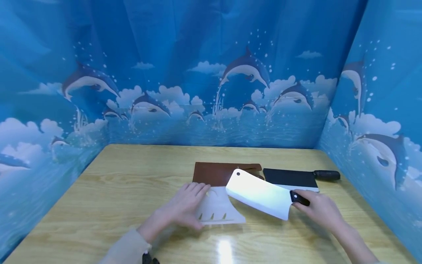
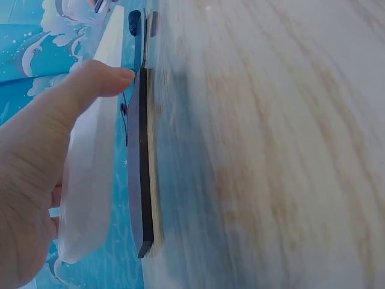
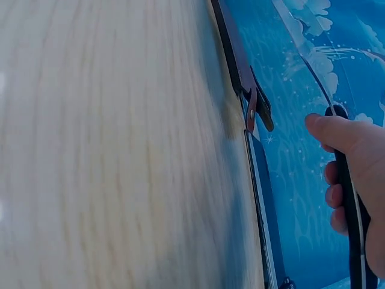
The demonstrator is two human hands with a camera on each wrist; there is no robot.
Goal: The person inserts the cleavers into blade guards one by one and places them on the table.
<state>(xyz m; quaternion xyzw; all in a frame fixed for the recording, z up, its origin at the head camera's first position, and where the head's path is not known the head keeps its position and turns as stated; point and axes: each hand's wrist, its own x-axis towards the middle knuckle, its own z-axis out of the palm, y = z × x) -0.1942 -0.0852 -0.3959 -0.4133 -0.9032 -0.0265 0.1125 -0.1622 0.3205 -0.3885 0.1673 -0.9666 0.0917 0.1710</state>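
My left hand [image 1: 186, 205] holds a white plastic blade cover [image 1: 219, 209] by its left end, thumb at the near edge and fingers over the far one. A row of small tapered slots runs along its near side. In the left wrist view, this cover [image 2: 90, 180] stands up off the tabletop, with the thumb across it. My right hand [image 1: 318, 207] grips the black handle [image 1: 299, 198] of a cleaver. Its shiny broad blade [image 1: 260, 192] points left, its tip corner right beside the cover. In the right wrist view, the fingers wrap the handle [image 3: 355, 223].
Behind the cover lies a brown leather sheath [image 1: 211, 173] with a strap. To its right rests a second cleaver with a dark blade [image 1: 290, 178] and black handle [image 1: 326, 175]. The wooden table [image 1: 132, 176] ends at a blue dolphin-print curtain [image 1: 197, 73] behind and at the sides.
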